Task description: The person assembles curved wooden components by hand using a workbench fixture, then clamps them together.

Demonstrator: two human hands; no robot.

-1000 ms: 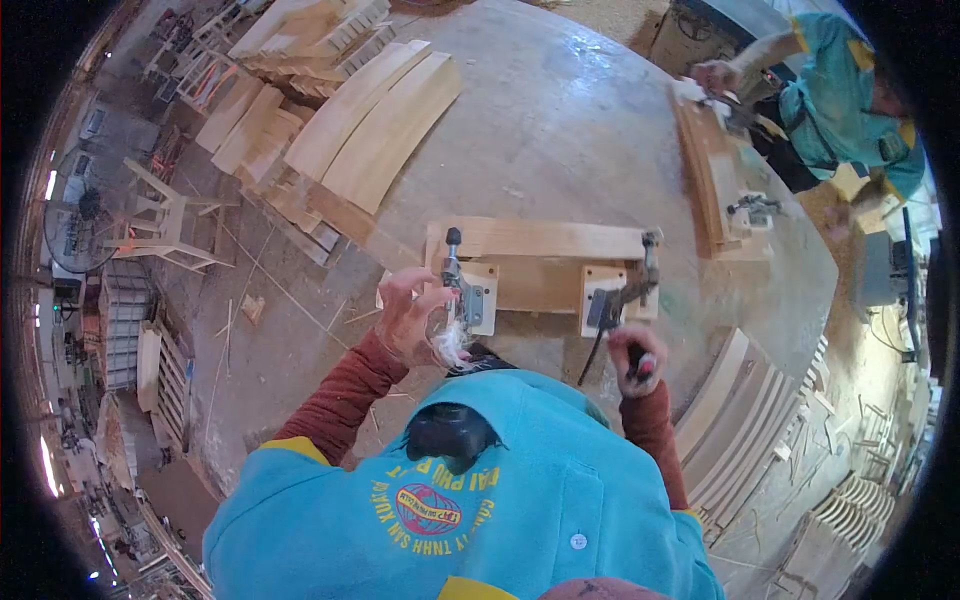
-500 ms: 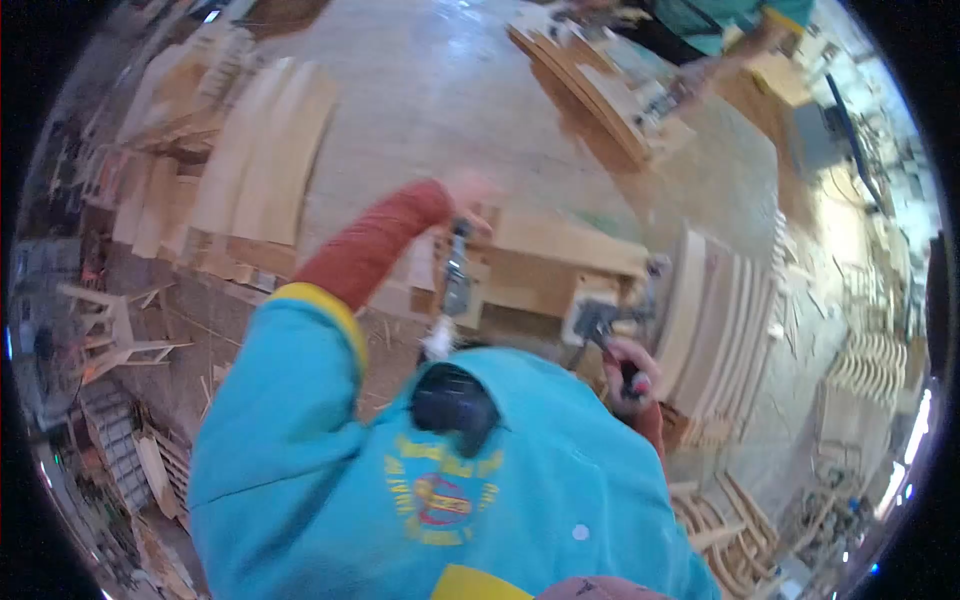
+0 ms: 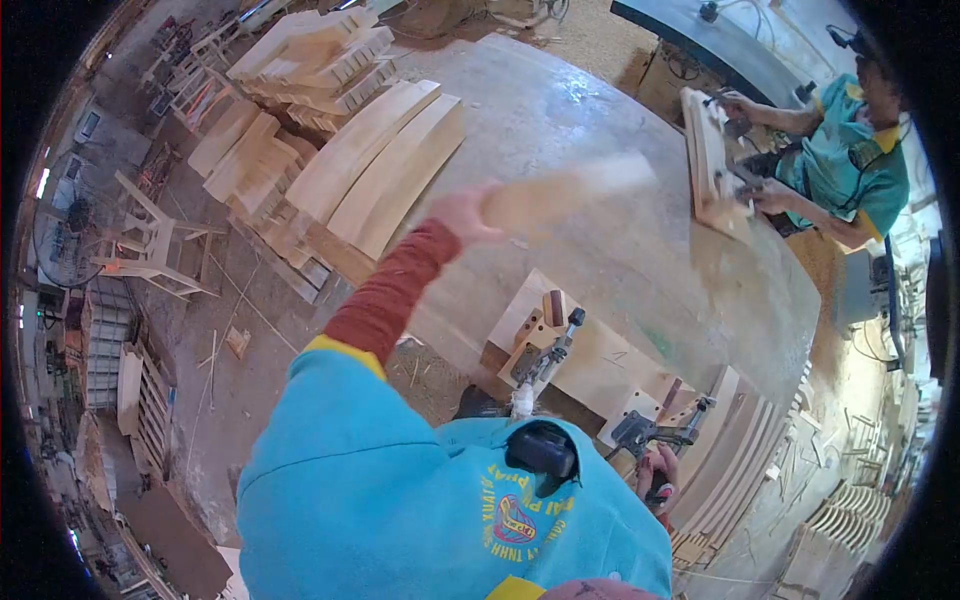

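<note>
My left hand (image 3: 465, 212) is stretched out past the jig, closed around one end of a pale wooden piece (image 3: 570, 195) that is smeared by motion. Below it, a wooden jig (image 3: 600, 365) carries a metal toggle clamp (image 3: 538, 352) at its left and another toggle clamp (image 3: 650, 430) at its right. Bolts and small dark-edged blocks sit on the jig's side plates. My right hand (image 3: 657, 478) is wrapped round the dark and red handle of the right clamp, close to my body.
Curved boards (image 3: 385, 165) are stacked at the upper left, and more curved pieces (image 3: 735, 465) stand right of the jig. A co-worker (image 3: 850, 170) handles a wooden part (image 3: 705, 160) at the upper right. A wooden chair frame (image 3: 160, 245) stands at the left.
My left hand has moved away from the left clamp and now holds a wooden piece out. The view has shifted, showing more of the stacks and the co-worker. My right hand remains at the right clamp.
</note>
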